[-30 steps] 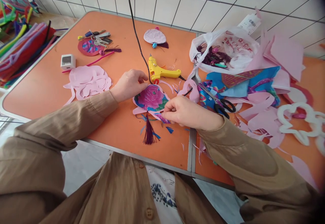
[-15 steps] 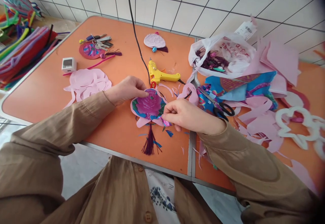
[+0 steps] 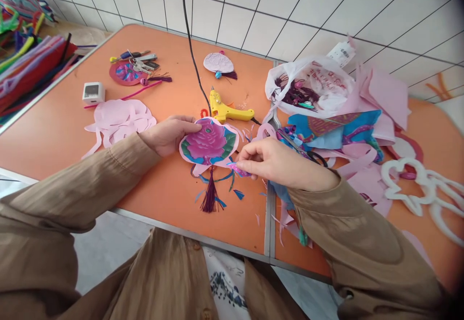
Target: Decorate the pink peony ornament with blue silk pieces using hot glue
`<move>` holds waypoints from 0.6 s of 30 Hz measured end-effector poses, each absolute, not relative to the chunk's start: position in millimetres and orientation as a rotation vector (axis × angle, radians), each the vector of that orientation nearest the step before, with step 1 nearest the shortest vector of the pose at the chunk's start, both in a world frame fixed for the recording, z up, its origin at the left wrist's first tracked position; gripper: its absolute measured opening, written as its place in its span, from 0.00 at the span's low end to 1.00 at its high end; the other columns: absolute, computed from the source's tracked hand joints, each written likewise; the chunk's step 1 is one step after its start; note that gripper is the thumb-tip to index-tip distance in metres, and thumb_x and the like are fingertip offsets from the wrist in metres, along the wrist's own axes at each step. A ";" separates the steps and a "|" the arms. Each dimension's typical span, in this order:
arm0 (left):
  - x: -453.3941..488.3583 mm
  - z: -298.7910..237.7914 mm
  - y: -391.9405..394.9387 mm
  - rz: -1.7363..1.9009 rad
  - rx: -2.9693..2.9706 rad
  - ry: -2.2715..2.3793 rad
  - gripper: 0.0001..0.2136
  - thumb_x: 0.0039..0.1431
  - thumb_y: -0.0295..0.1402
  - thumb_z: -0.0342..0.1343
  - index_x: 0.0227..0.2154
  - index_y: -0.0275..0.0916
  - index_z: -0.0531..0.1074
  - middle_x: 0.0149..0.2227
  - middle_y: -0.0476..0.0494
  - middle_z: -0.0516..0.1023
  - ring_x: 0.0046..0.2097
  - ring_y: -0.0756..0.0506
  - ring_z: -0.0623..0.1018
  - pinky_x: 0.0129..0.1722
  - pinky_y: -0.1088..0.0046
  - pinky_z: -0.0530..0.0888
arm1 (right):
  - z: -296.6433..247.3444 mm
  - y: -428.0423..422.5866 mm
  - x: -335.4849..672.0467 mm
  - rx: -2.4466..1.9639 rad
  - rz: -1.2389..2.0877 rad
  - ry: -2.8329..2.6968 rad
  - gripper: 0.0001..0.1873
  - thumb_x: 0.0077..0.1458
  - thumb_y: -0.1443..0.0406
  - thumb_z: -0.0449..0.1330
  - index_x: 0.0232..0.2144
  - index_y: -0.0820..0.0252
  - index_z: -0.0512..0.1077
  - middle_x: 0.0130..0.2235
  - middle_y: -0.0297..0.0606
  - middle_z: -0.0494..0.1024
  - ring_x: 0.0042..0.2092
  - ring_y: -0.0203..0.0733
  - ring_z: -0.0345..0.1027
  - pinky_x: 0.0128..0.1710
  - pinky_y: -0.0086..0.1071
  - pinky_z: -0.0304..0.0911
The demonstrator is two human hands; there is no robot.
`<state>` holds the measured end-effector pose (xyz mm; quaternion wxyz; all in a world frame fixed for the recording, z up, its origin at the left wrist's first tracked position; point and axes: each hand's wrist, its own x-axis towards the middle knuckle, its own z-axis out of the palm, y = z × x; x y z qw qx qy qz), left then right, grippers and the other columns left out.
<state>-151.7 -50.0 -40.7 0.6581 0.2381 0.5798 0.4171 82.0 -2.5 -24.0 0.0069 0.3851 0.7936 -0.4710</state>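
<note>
A flower-printed paper ornament (image 3: 209, 143) with a pink border and a dark purple tassel (image 3: 210, 198) is tilted up off the orange table (image 3: 54, 131). My left hand (image 3: 166, 133) grips its left edge, thumb on the printed face. My right hand (image 3: 268, 161) is closed in a pinch on a small purple paper strip (image 3: 237, 168) at the ornament's lower right. Small blue paper trimmings (image 3: 237, 193) lie under it.
A yellow glue gun (image 3: 226, 110) with a black cord lies just behind. Scissors (image 3: 314, 156), printed paper and pink scraps pile at right, beside a white plastic bag (image 3: 311, 85). Pink cut-outs (image 3: 118, 119), a small white device (image 3: 91, 92), keys (image 3: 139, 60) and pipe cleaners (image 3: 25, 64) are left.
The ornament has been lifted and tipped up toward me by my left hand. My right hand has stayed pinched at its lower right edge and shifted slightly right.
</note>
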 end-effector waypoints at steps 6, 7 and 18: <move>-148.9 -39.7 -48.8 0.920 0.467 1.270 0.07 0.58 0.26 0.58 0.26 0.36 0.76 0.27 0.44 0.79 0.30 0.49 0.76 0.33 0.73 0.76 | -30.4 -4.6 74.9 1.207 -1.569 2.486 0.12 0.51 0.62 0.61 0.19 0.59 0.69 0.17 0.31 0.71 0.22 0.33 0.64 0.24 0.28 0.57; -148.3 -38.7 -49.0 0.920 0.455 1.271 0.08 0.59 0.26 0.57 0.25 0.36 0.77 0.27 0.45 0.79 0.30 0.49 0.76 0.33 0.73 0.75 | -30.1 -5.2 74.2 1.206 -1.583 2.485 0.12 0.51 0.62 0.60 0.19 0.59 0.68 0.17 0.31 0.71 0.21 0.32 0.63 0.23 0.28 0.57; -148.1 -40.0 -50.8 0.912 0.382 1.244 0.09 0.61 0.29 0.56 0.26 0.37 0.77 0.27 0.44 0.80 0.30 0.47 0.77 0.36 0.71 0.76 | -42.5 -6.1 71.9 1.232 -1.725 2.483 0.09 0.48 0.61 0.61 0.22 0.58 0.68 0.19 0.30 0.70 0.21 0.32 0.63 0.22 0.28 0.58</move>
